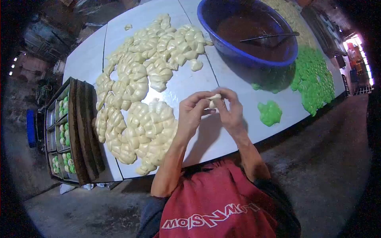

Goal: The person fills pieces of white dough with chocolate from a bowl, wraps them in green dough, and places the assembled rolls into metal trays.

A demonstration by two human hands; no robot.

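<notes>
**Both hands pinch one dough piece above the white table**

The left hand (pixel 191 115) and the right hand (pixel 231 111) meet in front of the person's chest, forearms rising from the bottom of the view and converging in a narrow V. Both wrists are bent so that the fingertips point toward each other. Between them sits a small pale dough piece (pixel 214 99) — the fingers of both hands are curled closed around it, thumbs and forefingers pressed on its sides, so only its top and a bit of its front show. It is held just above the white table (pixel 186 79), not resting on it.

To the left of the fingers and beyond them lies a broad spread of cream dough pieces (pixel 139 99), packed touching one another. Beyond the right fingertips stands a blue basin (pixel 222 43) of brown filling (pixel 246 31) with a metal utensil (pixel 270 37) lying across it. To the right of the fingers is a small clump of green dough pieces (pixel 270 113), with a larger green mass (pixel 313 79) further off. Far left of the hands, at the table's edge, a stacked rack of trays (pixel 67 131) holds small green and white pieces.

The person's red shirt (pixel 214 206) carries white lettering, seen upside down — it is too distorted to read with confidence.
</notes>
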